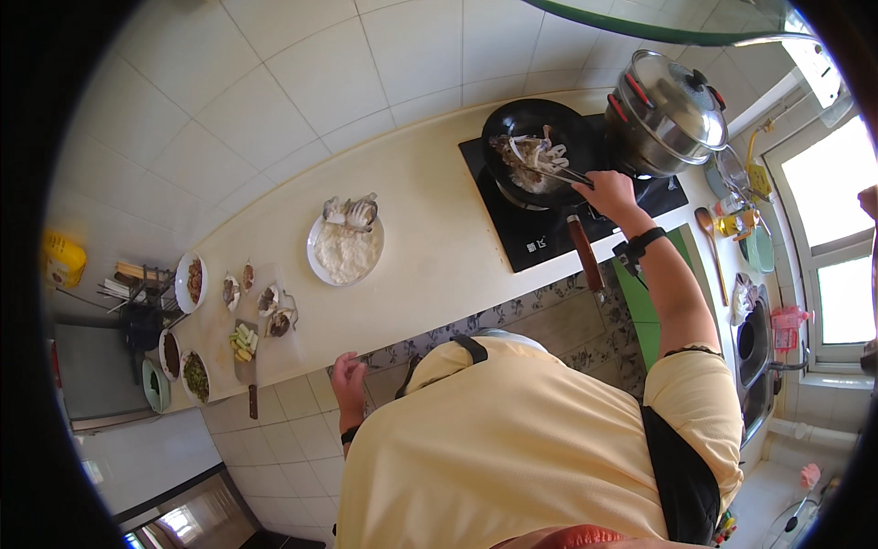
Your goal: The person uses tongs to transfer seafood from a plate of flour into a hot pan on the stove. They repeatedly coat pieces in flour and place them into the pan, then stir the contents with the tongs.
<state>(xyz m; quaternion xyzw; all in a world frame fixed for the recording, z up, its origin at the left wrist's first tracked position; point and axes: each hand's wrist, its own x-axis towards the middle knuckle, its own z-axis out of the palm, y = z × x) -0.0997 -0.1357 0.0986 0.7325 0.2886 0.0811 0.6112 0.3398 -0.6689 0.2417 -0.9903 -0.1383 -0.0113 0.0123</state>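
Note:
My right hand (610, 195) grips a pair of thin chopsticks (566, 176), whose tips reach into the black wok (583, 141). In the wok lie pale, flour-dusted pieces of what looks like cut crab (531, 156). The wok's wooden handle (585, 254) juts out towards me over the counter edge. My left hand (350, 383) hangs near the front edge of the counter, holding nothing, its fingers loosely bent. Beyond it on the counter, a white plate (379, 264) holds white flour (343, 254) and cut crab pieces (351, 211).
A lidded steel pot (658, 130) stands right of the wok on the black cooktop (542, 240). A cleaver (245, 364) bearing chopped scallion and ginger lies left, its handle past the edge, near crab shells (267, 300) and filled bowls (195, 377). A wooden spoon (713, 250) lies near the sink (754, 384).

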